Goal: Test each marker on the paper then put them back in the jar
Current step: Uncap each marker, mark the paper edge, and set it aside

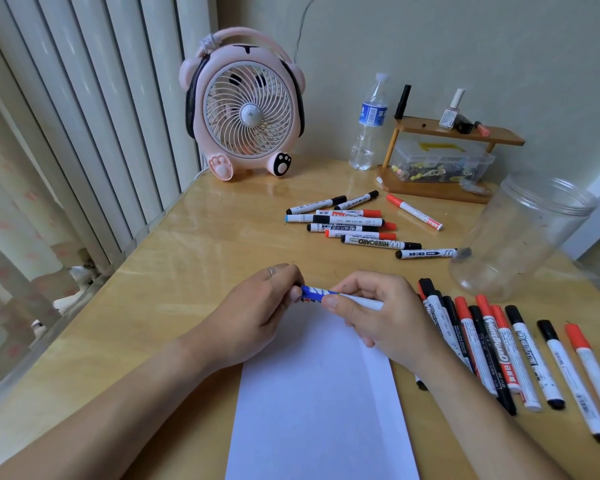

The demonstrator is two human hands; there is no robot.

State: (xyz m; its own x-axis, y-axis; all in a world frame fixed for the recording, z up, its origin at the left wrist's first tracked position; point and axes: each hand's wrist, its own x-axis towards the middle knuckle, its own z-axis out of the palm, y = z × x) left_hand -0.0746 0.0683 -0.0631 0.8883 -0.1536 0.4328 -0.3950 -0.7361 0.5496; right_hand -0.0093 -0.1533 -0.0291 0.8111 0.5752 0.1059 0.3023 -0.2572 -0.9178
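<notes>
A blue-and-white marker (317,294) lies crosswise between my hands, just above the top edge of the white paper (319,403). My left hand (260,317) pinches its blue cap end, and my right hand (385,317) grips its white barrel. The clear empty jar (520,233) stands at the right. One group of several markers (357,223) lies beyond the paper. Another row of several red and black markers (506,351) lies to the right of the paper, partly under my right wrist.
A pink desk fan (245,105) stands at the back of the wooden table (187,258). A water bottle (369,123) and a small wooden shelf (440,161) with a plastic box and small bottles are at the back right. The table's left edge meets a radiator and curtain.
</notes>
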